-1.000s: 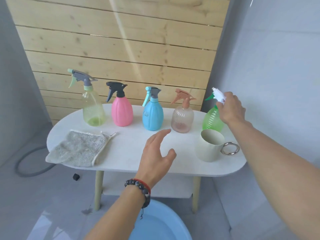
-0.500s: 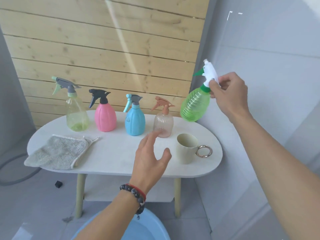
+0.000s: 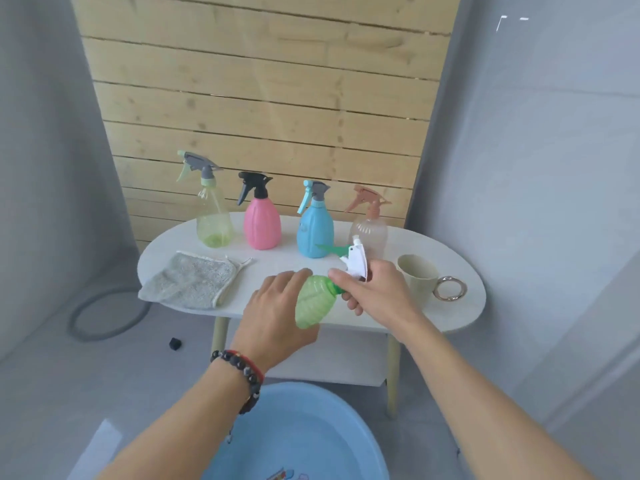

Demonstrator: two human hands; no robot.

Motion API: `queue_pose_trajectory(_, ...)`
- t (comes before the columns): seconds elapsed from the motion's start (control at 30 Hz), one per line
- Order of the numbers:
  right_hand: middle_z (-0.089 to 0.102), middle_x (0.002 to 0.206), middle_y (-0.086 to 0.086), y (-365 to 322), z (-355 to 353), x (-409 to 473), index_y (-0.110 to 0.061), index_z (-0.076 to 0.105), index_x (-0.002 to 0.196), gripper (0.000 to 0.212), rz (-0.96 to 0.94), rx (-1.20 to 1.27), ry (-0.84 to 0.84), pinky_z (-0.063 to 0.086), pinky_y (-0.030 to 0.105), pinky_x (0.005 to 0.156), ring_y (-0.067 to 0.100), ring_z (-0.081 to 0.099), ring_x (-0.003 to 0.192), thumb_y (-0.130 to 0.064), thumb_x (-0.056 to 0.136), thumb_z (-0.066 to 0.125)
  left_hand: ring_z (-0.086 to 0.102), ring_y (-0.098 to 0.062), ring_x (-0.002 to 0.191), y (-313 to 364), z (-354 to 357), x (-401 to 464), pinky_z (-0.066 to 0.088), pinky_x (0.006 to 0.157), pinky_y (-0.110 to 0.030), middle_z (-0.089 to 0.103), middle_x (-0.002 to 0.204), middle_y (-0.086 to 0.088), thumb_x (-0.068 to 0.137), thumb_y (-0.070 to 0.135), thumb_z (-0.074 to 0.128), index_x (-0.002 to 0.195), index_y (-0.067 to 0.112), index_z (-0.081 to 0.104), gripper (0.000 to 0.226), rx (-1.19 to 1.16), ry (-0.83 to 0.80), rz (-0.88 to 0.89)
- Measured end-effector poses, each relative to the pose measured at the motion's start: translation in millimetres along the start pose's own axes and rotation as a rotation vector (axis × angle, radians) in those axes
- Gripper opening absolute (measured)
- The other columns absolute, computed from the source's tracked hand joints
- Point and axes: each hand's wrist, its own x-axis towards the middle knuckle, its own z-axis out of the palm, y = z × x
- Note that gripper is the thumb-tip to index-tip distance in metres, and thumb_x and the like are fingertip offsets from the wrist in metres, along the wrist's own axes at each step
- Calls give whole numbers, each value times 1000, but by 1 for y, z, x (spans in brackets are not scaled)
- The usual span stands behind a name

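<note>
The right hand [image 3: 375, 296] has its fingers curled around the neck of the green spray bottle [image 3: 313, 303], just under the white spray head [image 3: 356, 263]. The left hand [image 3: 277, 317] holds the round body of the same bottle from the left side, with the fingers bent over it and the thumb below. The bottle is in the air, over the near edge of the tabletop [image 3: 460, 306], and above the blue basin [image 3: 304, 434] that stands on the floor.

The bottle is tilted. Its long axis goes from the base, which is near and low, up to the spray head, which is far and to the right. The green trigger [image 3: 329, 249] points to the left.

Behind the hands four other spray bottles stand upright in one row on the far side of the tabletop: a yellow-green bottle [image 3: 211, 220], a pink bottle [image 3: 261, 225], a blue bottle [image 3: 316, 233] and a brown bottle [image 3: 370, 233]. The spray head partly covers the brown one. A pale cup [image 3: 415, 280] with a ring handle [image 3: 450, 288] stands just right of the right hand. A grey cloth [image 3: 194, 280] lies on the left end of the tabletop.
</note>
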Motion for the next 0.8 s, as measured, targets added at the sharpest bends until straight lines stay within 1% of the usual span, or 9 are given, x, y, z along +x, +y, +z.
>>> queue_pose_trajectory(0.07, 72, 70, 3, 3, 9, 2, 0, 70, 94, 46, -3, -10, -33, 58, 32, 63, 11, 63, 57, -45, 83, 76, 58, -28, 103, -13, 0, -5, 53, 81, -41, 63, 118, 1, 56, 32, 82, 132, 21, 53, 82, -39, 31, 28)
queue_pose_trajectory(0.23, 73, 79, 2, 7, 23, 2, -14, 67, 96, 45, -78, -71, -92, 58, 49, 80, 11, 66, 67, -54, 77, 68, 57, -26, 98, -28, 0, -11, 48, 80, -34, 65, 111, 4, 55, 31, 84, 129, 22, 57, 79, -122, 43, -7)
queue_pose_trajectory(0.33, 63, 72, -18, 8, 25, 5, -21, 66, 98, 22, -162, -94, -137, 50, 38, 71, 9, 56, 67, -38, 85, 72, 58, -26, 100, -33, -2, -11, 50, 84, -37, 66, 113, 3, 56, 33, 84, 129, 21, 58, 79, -157, 19, -13)
queue_pose_trajectory(0.4, 62, 77, -23, 9, 24, 7, -22, 64, 102, 16, -193, -57, -184, 46, 31, 74, 7, 56, 72, -25, 88, 72, 58, -26, 104, -37, -4, -12, 50, 88, -38, 66, 118, 2, 57, 33, 85, 132, 22, 58, 81, -146, 15, -9)
queue_pose_trajectory(0.5, 68, 86, -14, 10, 26, 6, -21, 65, 112, 31, -196, -91, -165, 47, 27, 74, 8, 63, 78, -40, 89, 74, 58, -26, 106, -37, -7, -11, 49, 89, -38, 65, 119, 1, 57, 34, 87, 133, 22, 57, 83, -149, -3, -21)
queue_pose_trajectory(0.57, 69, 84, 5, 9, 28, 6, -16, 67, 100, 32, -200, -144, -89, 47, 32, 71, 21, 65, 76, -46, 90, 73, 58, -26, 105, -36, -6, -10, 49, 88, -39, 66, 117, 2, 56, 38, 85, 133, 22, 57, 83, -139, -26, -18)
queue_pose_trajectory(0.63, 65, 82, -1, 9, 27, 6, -20, 62, 96, 16, -202, -113, -142, 47, 31, 74, 13, 64, 78, -31, 92, 73, 59, -25, 105, -38, -6, -11, 50, 89, -39, 66, 117, 2, 55, 44, 81, 134, 22, 58, 84, -146, -35, -31)
queue_pose_trajectory(0.7, 61, 89, -13, 8, 27, 5, -26, 57, 105, 20, -191, -85, -252, 45, 26, 77, -5, 60, 80, -23, 91, 71, 59, -24, 104, -40, -6, -12, 50, 90, -38, 66, 117, 1, 54, 44, 81, 134, 22, 58, 86, -173, -40, -50)
queue_pose_trajectory(0.8, 66, 91, -9, 8, 28, 5, -26, 63, 105, 26, -169, -151, -198, 56, 35, 74, 3, 64, 79, -45, 90, 73, 58, -24, 105, -42, -5, -13, 48, 89, -36, 66, 118, 3, 55, 44, 82, 135, 23, 57, 86, -141, -59, -32)
